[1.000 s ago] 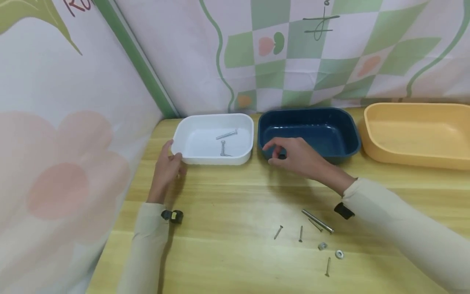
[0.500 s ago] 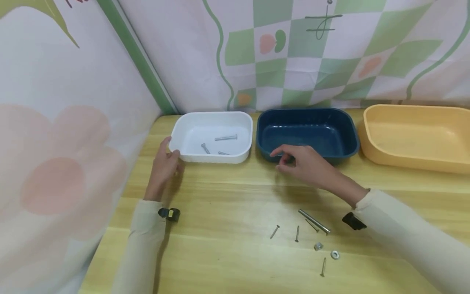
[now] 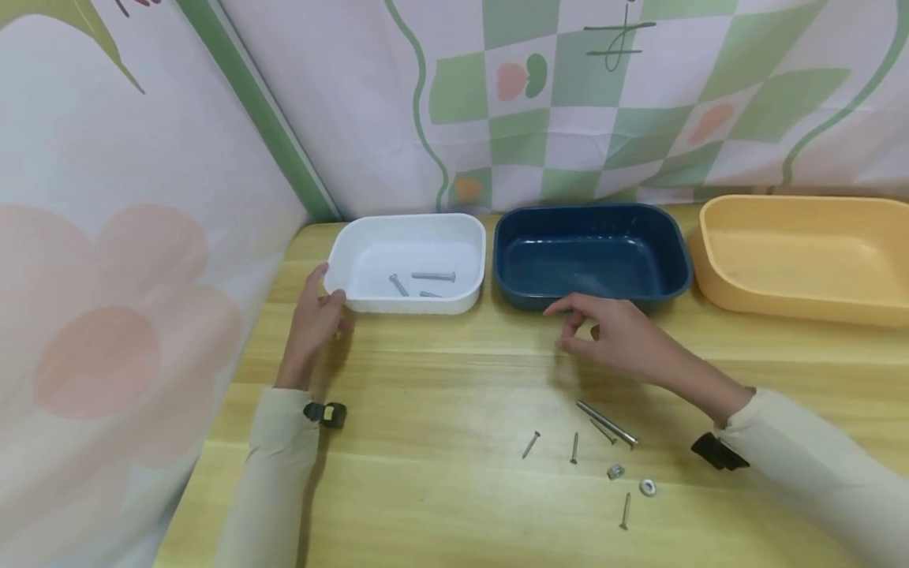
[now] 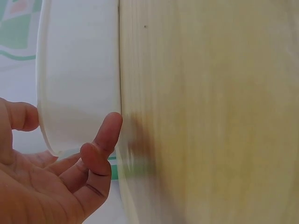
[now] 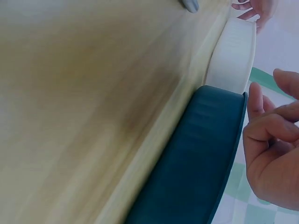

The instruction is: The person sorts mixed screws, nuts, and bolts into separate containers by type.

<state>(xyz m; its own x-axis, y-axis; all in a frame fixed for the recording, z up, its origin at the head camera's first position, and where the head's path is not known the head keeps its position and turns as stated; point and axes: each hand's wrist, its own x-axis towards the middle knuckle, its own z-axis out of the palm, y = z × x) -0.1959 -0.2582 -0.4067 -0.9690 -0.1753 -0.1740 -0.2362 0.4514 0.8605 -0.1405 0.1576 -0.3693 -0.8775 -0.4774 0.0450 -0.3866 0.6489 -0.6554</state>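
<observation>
My left hand point(image 3: 316, 319) rests against the near left corner of the white tray point(image 3: 408, 304), thumb over the rim and fingers loosely straight along its outer wall, as the left wrist view point(image 4: 100, 140) confirms; it steadies the tray and does not clamp it. My right hand point(image 3: 618, 335) hovers empty just in front of the dark blue tray point(image 3: 663, 272), fingers relaxed and slightly curled, holding nothing that I can see.

Three bolts point(image 3: 433, 276) lie in the white tray. The loose hardware sits nearer the front edge of the table, below and slightly right of my right hand: a long metal rod point(image 3: 607, 424) with a thin screw point(image 3: 604, 431) just beside it, two small screws point(image 3: 530, 445) to their left, a nut point(image 3: 615, 472), a washer point(image 3: 647, 487) and one more screw point(image 3: 625, 511) closest to the front edge. The blue tray and the yellow tray point(image 3: 802, 304) at the back right look empty.

I judge the step in hand to be fetching the next piece from that cluster. To do it well I would bring the right hand down toward the pile, choose one item only, and pinch it with thumb and forefinger. The small screws lie flat on the wood, so I would roll or tip one up by its head before lifting. The nut and washer sit near each other; I would approach from the side to avoid scattering them. The left hand can keep its light contact so the white tray does not slide.
</observation>
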